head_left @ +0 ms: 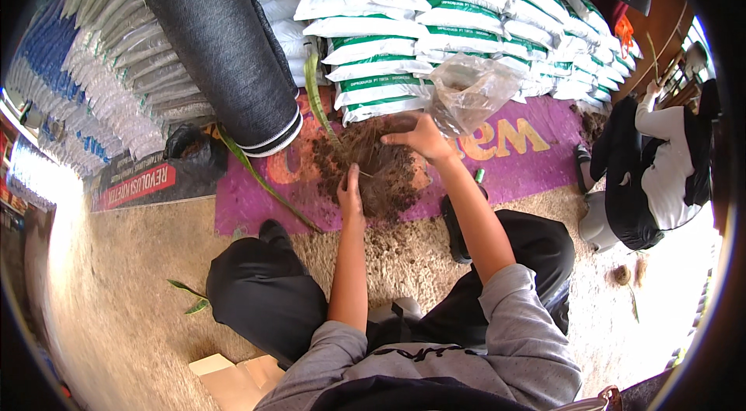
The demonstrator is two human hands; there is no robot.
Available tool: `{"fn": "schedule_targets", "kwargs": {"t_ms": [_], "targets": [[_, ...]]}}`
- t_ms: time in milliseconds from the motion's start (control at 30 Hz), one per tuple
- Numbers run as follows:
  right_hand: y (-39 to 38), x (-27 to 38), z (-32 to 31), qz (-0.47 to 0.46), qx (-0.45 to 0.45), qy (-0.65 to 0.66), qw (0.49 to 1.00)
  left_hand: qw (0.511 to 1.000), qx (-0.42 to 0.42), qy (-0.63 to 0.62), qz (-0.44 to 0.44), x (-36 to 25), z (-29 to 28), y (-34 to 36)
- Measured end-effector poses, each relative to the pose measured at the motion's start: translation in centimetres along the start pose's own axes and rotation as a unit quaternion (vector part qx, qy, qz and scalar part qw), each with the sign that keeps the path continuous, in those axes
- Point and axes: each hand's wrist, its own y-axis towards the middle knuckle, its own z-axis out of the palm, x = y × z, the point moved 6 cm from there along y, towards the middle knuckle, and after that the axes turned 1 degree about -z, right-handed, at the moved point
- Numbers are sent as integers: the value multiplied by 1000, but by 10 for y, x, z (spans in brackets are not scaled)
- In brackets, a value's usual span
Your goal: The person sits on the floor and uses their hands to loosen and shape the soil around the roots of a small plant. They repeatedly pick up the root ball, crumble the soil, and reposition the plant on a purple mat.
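Low over a purple banner [505,165], both my hands are at a dark brown root ball [385,174] with loose soil around it. My left hand [351,195] is closed on its near left side, thumb upward. My right hand [423,139] curves over its far right side, thumb and fingers apart, the fingertips partly hidden against the dark mass. A long green snake plant leaf [317,92] rises just beyond, at the left of the soil. Another long leaf [260,184] lies across the banner's left part. A crumpled clear plastic bag [474,88] lies beyond my right hand.
White sacks with green bands [373,30] are piled ahead. A thick black roll [214,38] leans at the left, near a black bag of soil [190,145]. A small leafy cutting [190,296] and cardboard [237,380] lie at the near left. Another person [660,170] sits at the right.
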Motion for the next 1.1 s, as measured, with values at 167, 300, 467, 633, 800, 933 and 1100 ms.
{"fn": "schedule_targets", "kwargs": {"t_ms": [167, 300, 467, 633, 800, 933, 1100], "targets": [[-13, 61, -19, -132, -131, -86, 979, 996, -2, -80, 47, 11, -15, 23], [-28, 76, 21, -219, -135, -213, 942, 979, -9, -158, 126, 23, -21, 40], [-57, 50, 84, -304, -4, -349, 886, 972, -8, -204, 117, 4, 4, 5], [-75, 70, 100, -286, 89, -332, 894, 948, 48, -299, 93, 21, -12, 26], [-63, 83, 68, -318, -4, -346, 883, 972, -20, -193, 133, 3, -3, 6], [-50, 42, 65, -259, 73, -272, 924, 969, 20, -234, 76, 0, 3, 1], [-45, 27, 66, -148, 104, -255, 950, 975, -81, -189, 89, 18, -15, 22]]}}
